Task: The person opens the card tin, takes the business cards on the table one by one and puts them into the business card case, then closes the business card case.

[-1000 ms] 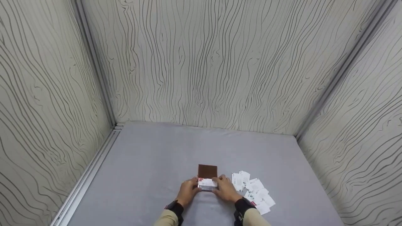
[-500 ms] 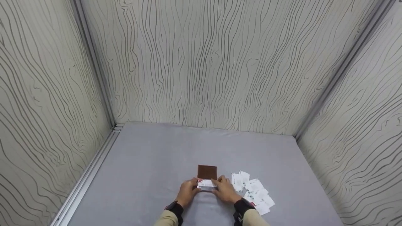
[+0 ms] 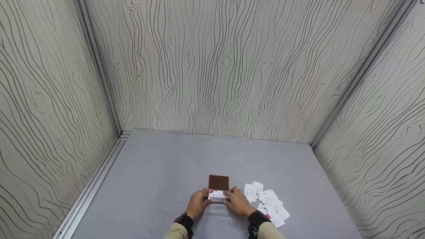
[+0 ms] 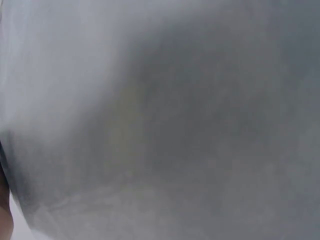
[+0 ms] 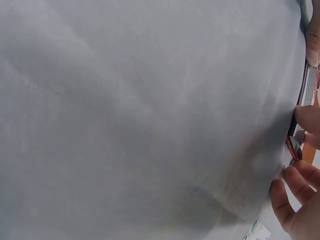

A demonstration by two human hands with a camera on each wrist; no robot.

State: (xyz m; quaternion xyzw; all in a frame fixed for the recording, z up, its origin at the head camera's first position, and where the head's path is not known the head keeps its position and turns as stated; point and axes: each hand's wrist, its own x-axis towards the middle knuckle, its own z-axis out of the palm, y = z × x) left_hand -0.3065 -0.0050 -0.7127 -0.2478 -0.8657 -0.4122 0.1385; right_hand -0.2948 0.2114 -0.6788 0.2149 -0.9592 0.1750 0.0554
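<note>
A brown card case (image 3: 218, 182) lies unfolded on the grey cloth in the head view, its cover panel pointing away from me. A white card (image 3: 217, 193) with red print sits in its near half. My left hand (image 3: 198, 201) grips that half by its left side. My right hand (image 3: 239, 201) pinches the right side, fingertips over the card and thumb at the near edge. In the right wrist view, the right-hand fingers (image 5: 298, 195) and the case's edge show at the far right. Only a sliver of finger (image 4: 4, 215) appears in the left wrist view.
Several loose white cards (image 3: 273, 206) lie spread and overlapping just right of my right hand. Grey cloth (image 3: 159, 172) covers the table. Patterned panels (image 3: 206, 66) rise at the back and both sides, and a metal rail (image 3: 91, 189) runs along the left edge.
My right fingertips have slid slightly toward me over the card. Both hands stay on the case, and the loose cards have not moved.
</note>
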